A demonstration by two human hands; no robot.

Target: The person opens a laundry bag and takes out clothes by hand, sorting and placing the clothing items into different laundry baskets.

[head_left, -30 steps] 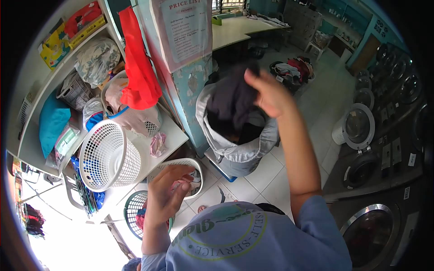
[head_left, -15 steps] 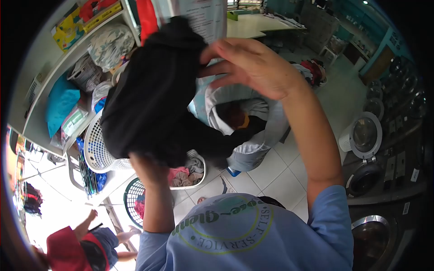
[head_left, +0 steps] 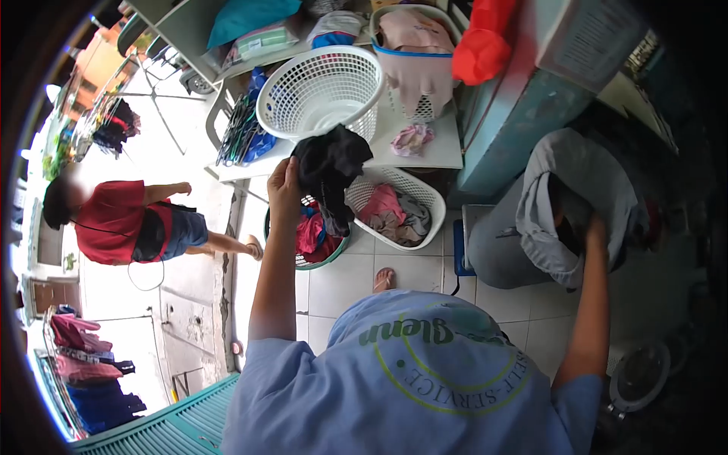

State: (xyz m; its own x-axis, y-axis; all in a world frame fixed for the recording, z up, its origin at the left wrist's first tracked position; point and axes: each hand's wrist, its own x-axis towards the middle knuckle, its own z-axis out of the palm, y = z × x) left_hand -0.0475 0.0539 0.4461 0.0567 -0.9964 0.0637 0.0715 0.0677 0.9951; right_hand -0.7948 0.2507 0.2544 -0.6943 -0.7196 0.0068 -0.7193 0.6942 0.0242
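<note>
My left hand (head_left: 284,182) is closed on a bunched black garment (head_left: 331,163), which hangs over the green-rimmed basket (head_left: 334,256) of red and dark clothes. Behind the garment stands a round white laundry basket (head_left: 277,114) on the shelf. To the right, my right hand (head_left: 596,230) reaches into the mouth of a grey cloth laundry bag (head_left: 500,235) with a pale grey rim; its fingers are hidden inside. An oblong white basket (head_left: 434,216) on the floor holds pink, grey and beige clothes.
A white hamper (head_left: 394,64) with a pinkish cloth and a small pink cloth (head_left: 412,140) sit on the white shelf (head_left: 444,148). Several hangers (head_left: 241,133) are bunched at its left. A person in a red shirt (head_left: 114,220) walks outside. A blue scale (head_left: 459,250) stands beside the bag.
The view has swung left. The black garment, spread out high between my hands before, is now bunched in my left hand. My right hand has gone down into the laundry bag.
</note>
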